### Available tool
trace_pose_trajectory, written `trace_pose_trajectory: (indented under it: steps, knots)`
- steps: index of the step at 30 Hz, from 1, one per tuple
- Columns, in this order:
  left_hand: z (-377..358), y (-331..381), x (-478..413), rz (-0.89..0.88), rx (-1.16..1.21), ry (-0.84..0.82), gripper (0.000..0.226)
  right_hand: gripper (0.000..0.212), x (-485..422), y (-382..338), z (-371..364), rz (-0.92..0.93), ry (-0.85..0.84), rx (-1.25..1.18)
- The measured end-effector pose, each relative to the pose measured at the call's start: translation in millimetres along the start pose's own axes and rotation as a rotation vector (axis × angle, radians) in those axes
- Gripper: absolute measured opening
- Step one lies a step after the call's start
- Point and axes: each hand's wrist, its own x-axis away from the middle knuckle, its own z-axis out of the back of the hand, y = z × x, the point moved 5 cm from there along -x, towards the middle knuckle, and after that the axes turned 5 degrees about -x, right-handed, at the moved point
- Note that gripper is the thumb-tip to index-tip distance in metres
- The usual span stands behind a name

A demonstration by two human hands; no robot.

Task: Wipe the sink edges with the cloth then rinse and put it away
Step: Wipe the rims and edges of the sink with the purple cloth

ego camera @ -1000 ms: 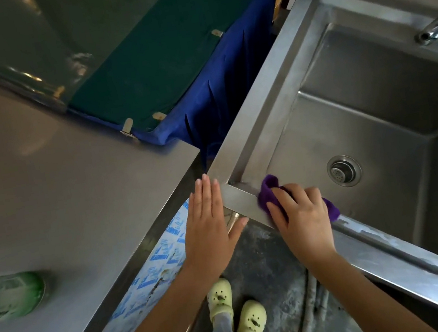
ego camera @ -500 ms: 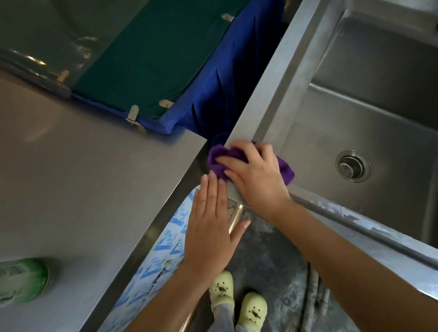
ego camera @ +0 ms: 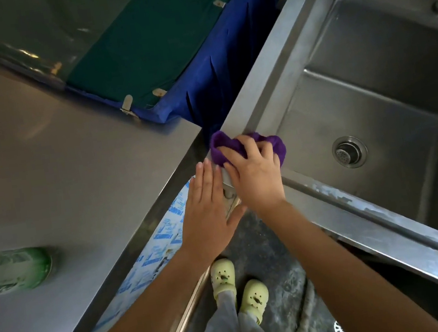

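cloth [ego camera: 274, 143], purple and bunched, sat on the corner of the steel sink [ego camera: 257, 89] rim, at nine o'clock from the drain [ego camera: 349, 151], gripped under the curled fingers of the right hand [ego camera: 256, 177]. the left hand [ego camera: 208, 215] lay flat, fingers straight, against the edge of the steel counter [ego camera: 71, 173], where a green bottle [ego camera: 14, 270] sat at eight o'clock. blue drapery [ego camera: 213, 81] hung at twelve. a second earlier the cloth had been farther along the front rim, toward four o'clock; the left hand had stayed put.

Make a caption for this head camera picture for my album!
The right hand holds a purple cloth on the corner of the sink rim, left hand flat beside it.
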Motion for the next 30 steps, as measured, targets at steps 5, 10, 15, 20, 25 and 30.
trace_pose_trajectory:
  steps: [5, 10, 15, 20, 25, 30]
  knots:
    - [-2.7, 1.3, 9.0, -0.064, 0.077, -0.006, 0.083, 0.033, 43.0, 13.8, 10.0, -0.029, 0.048, 0.060]
    - [-1.6, 9.8, 9.7, -0.107, 0.058, -0.042, 0.083, 0.032, 75.9, 54.4, 28.6, -0.108, 0.141, 0.119]
    - [-2.8, 30.5, 1.2, -0.185, 0.035, -0.073, 0.080, 0.034, 112.0, 93.7, 44.7, -0.253, 0.225, 0.176]
    - [-0.3, 31.5, 1.2, -0.163, -0.009, -0.049, 0.074, 0.038, 126.1, 105.0, 68.7, -0.422, 0.262, 0.156]
    - [4.2, 66.6, -1.1, -0.317, 0.050, -0.050, 0.066, 0.032, 91.9, 94.4, 62.7, -0.295, 0.180, 0.164]
    - [1.9, 93.8, -13.9, -0.387, 0.079, 0.003, 0.054, 0.030, 83.6, 97.0, 52.3, -0.235, 0.093, 0.063]
